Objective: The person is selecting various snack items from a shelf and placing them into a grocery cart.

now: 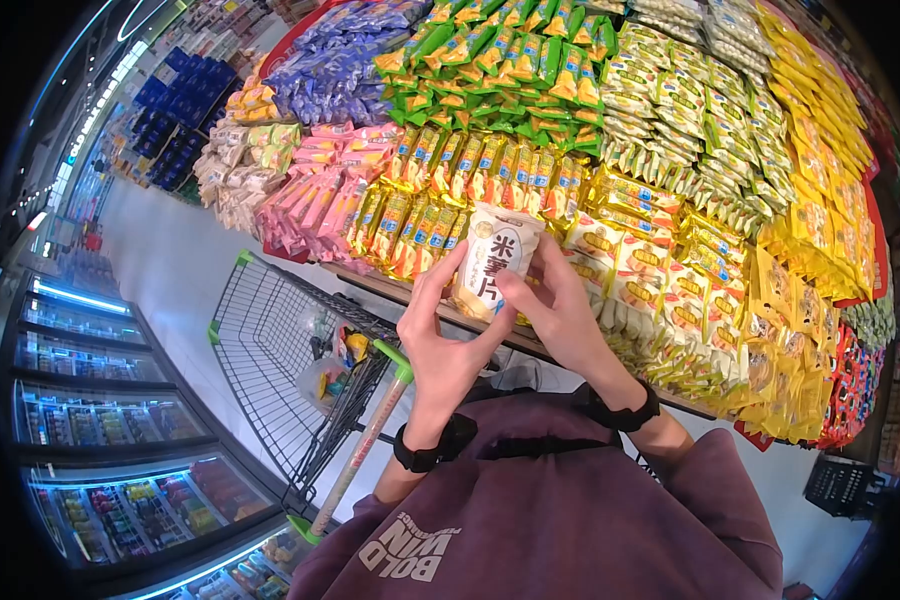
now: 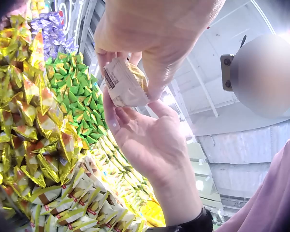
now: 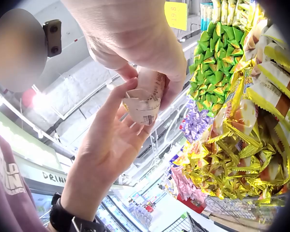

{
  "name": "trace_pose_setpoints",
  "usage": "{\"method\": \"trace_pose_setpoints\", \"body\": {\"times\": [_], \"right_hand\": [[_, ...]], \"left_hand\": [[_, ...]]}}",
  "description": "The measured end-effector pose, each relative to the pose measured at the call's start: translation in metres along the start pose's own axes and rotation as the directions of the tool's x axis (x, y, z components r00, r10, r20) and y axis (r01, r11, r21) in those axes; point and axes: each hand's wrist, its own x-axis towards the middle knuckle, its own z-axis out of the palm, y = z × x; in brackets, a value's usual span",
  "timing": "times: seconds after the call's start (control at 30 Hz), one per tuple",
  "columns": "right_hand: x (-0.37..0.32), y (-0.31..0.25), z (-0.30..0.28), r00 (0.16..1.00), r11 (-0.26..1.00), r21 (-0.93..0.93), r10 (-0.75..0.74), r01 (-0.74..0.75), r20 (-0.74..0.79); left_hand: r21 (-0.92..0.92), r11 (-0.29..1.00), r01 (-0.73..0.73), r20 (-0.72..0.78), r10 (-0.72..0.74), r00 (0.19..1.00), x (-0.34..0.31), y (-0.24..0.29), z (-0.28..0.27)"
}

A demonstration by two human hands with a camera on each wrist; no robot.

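Observation:
A small white and beige snack packet (image 1: 490, 240) with large dark lettering is held up in front of the display, between both hands. My left hand (image 1: 440, 345) grips its left side, the thumb reaching along the lower front. From the right, my right hand (image 1: 567, 325) holds the other side, its thumb over the front near the bottom. In the left wrist view the crimped end of the packet (image 2: 125, 87) shows, with fingers around it. The right wrist view shows printed text on the packet's (image 3: 146, 101) back and a ragged-looking end seam.
A wide display of packed snacks spreads ahead: yellow packets (image 1: 490, 170), green packets (image 1: 510, 70), pink packets (image 1: 320, 190) and purple packets (image 1: 340, 60). A shopping cart (image 1: 270, 340) with several bagged goods stands at the left. Beyond it run lit freezers (image 1: 120, 420). A black basket (image 1: 842, 485) sits at right.

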Motion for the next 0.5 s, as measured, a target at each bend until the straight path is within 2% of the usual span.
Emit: {"method": "trace_pose_setpoints", "body": {"times": [0.23,0.37,0.43,0.5], "right_hand": [[0.003,-0.002,0.003,1.0,1.0,0.028,0.01,-0.011,0.004],[0.004,0.005,0.003,1.0,1.0,-0.024,-0.005,0.005,0.007],[0.005,0.002,0.004,0.998,0.997,-0.054,-0.059,0.06,0.011],[0.006,0.003,0.003,0.992,0.987,-0.103,-0.12,0.124,0.046]], "left_hand": [[0.021,0.999,0.032,-0.005,-0.032,0.999,0.001,0.004,-0.003],[0.063,0.997,-0.032,0.005,0.032,0.999,0.001,0.002,-0.004],[0.058,0.997,-0.044,0.0,0.044,0.999,0.001,-0.001,-0.003],[0.029,1.0,0.008,0.021,-0.008,1.0,0.0,-0.008,-0.002]]}}
